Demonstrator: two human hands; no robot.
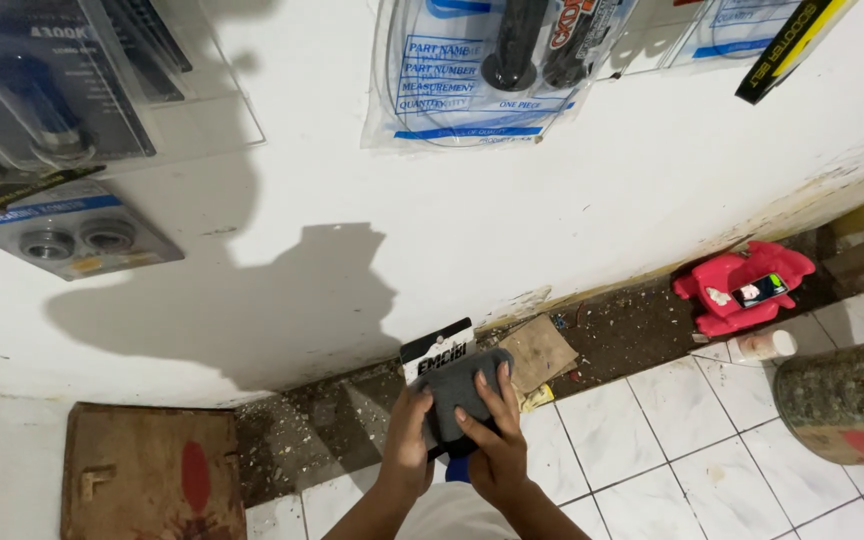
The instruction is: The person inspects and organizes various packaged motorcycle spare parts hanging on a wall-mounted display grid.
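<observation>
Both my hands hold a dark grey padded item (460, 385) fixed to a black-and-white card header (437, 351), low in the middle of the head view. My left hand (407, 448) grips its left side. My right hand (497, 442) lies over its front with fingers spread upward. A bit of blue (458, 469) shows under the item, between my wrists.
Packaged parts hang on the white wall: bearings (67, 238) at left, black grips in a clear bag (497, 60) at top. On the floor lie a brown board (152, 472), a cardboard scrap (538, 352), a red plastic holder (742, 287), a white bottle (762, 346) and a speckled cylinder (847, 400).
</observation>
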